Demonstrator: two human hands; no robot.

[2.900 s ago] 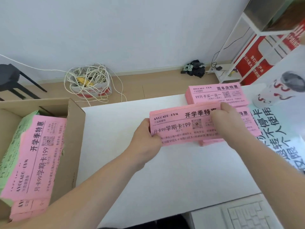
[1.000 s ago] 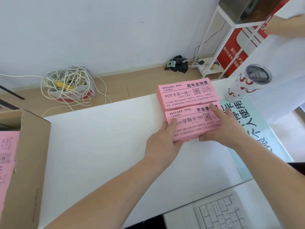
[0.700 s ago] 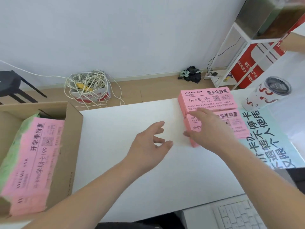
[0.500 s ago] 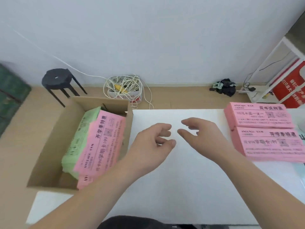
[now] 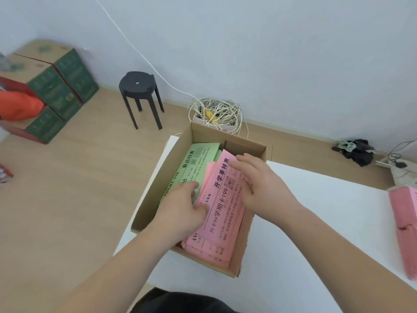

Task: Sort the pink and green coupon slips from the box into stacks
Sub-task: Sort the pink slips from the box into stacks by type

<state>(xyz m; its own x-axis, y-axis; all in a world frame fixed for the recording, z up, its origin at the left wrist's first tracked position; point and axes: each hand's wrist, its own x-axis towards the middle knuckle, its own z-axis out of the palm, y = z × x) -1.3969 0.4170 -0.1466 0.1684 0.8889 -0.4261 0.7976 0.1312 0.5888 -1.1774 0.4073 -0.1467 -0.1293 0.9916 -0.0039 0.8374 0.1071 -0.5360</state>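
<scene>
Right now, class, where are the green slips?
In the head view, the green slips lie inside the cardboard box, along its left wall. The pink slips are on their right, and the left hand is at their near end.

The flat white table (image 5: 316,222) is carrying an open brown cardboard box (image 5: 155,184) at its left end and 2 pink paper slip stacks (image 5: 404,204) at its right edge.
</scene>
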